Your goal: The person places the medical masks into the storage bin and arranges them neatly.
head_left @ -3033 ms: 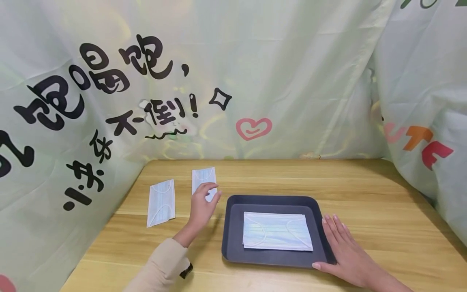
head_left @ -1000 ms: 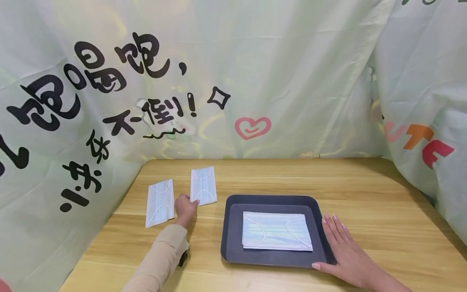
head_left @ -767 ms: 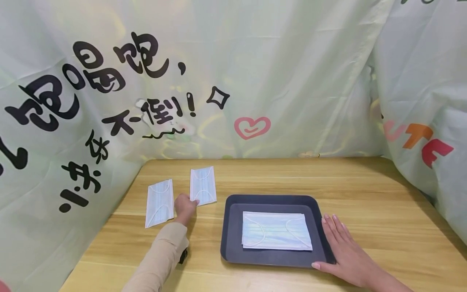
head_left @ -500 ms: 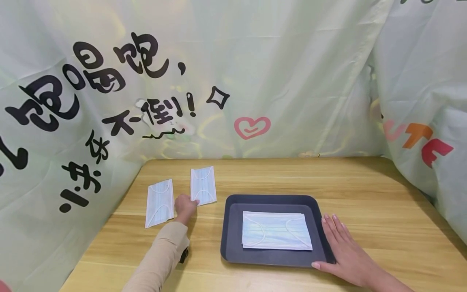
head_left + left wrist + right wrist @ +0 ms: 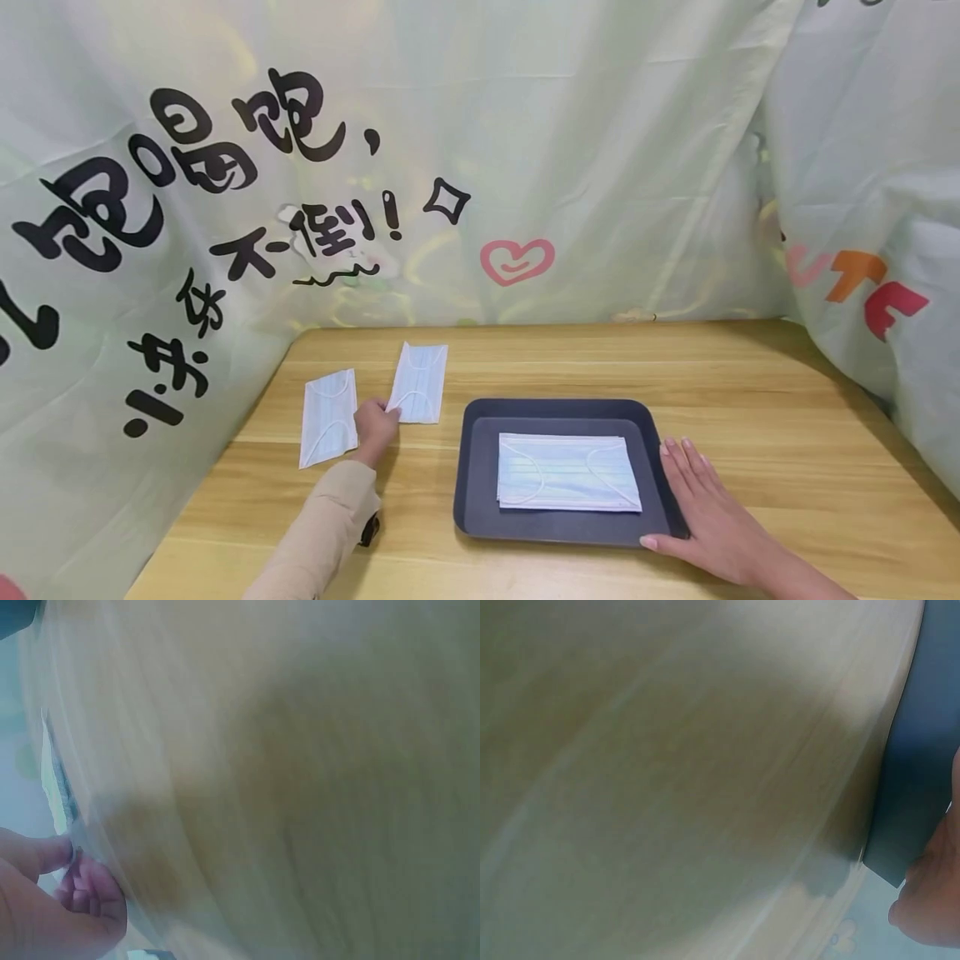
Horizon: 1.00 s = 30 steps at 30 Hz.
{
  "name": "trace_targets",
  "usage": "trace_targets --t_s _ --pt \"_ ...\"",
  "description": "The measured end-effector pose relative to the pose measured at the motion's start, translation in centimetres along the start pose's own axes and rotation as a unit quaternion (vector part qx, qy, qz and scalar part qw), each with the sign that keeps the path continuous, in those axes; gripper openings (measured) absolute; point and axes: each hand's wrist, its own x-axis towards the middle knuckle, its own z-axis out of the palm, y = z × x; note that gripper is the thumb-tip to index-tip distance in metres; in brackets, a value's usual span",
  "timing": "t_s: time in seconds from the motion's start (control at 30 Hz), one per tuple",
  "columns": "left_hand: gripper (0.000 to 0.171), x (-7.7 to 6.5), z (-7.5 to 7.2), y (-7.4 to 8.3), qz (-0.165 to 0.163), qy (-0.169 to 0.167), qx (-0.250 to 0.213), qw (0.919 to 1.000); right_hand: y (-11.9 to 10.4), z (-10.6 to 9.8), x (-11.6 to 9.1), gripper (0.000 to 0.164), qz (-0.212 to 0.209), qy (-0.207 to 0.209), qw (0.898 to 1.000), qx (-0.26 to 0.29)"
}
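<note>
My left hand [image 5: 375,429] pinches the near left corner of a light blue face mask [image 5: 420,385] with thumb and curled fingers. The left wrist view shows that mask [image 5: 56,784] edge-on between thumb and fingers, tilted off the tabletop. Just left of the hand, a second face mask [image 5: 328,418] lies flat on the table. A dark grey tray [image 5: 555,527] sits right of centre, holding a neat pile of face masks [image 5: 568,472] laid crosswise. My right hand [image 5: 708,517] rests against the tray's right side with fingers straight; in the right wrist view it touches the tray wall [image 5: 915,750].
The wooden table [image 5: 765,383] reaches back to a pale fabric curtain [image 5: 615,167] printed with black characters and a pink heart. Curtain also hangs along the left and right sides. A black strap [image 5: 370,530] sits at the left wrist, by the beige sleeve [image 5: 318,529].
My left hand first came down to the far mask's near corner and pinched it. Since half a second ago that mask has turned and tilted slightly. The right hand stays at the tray.
</note>
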Motion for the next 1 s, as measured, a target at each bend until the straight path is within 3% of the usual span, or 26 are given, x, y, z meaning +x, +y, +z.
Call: trace_targets --t_s 0.03,0.07,0.2,0.53,0.73,1.0 --pt "0.016 -0.3 -0.4 0.4 0.000 -0.001 -0.004 1.0000 0.0 0.0 0.0 0.107 0.000 0.000 1.000 0.000" --pt "0.016 -0.9 -1.1 1.4 -0.020 -0.017 0.003 0.9996 0.0 0.0 0.0 0.106 -0.002 0.001 1.000 -0.001" --pt "0.021 -1.7 -2.1 2.5 -0.012 -0.018 -0.012 0.9997 0.0 0.0 -0.1 0.106 -0.002 0.001 1.000 0.001" --pt "0.016 -1.9 -2.4 3.6 0.038 0.062 -0.069 0.9949 0.0 -0.1 0.0 0.106 -0.001 0.003 1.000 0.004" --pt "0.015 -1.9 -2.8 4.4 0.057 0.096 -0.074 0.9910 0.1 0.0 0.0 0.107 -0.007 0.011 1.000 -0.002" --pt "0.012 -2.1 -3.6 5.3 0.124 0.137 -0.083 0.9793 0.3 0.2 0.1 0.108 -0.019 0.021 1.000 -0.011"
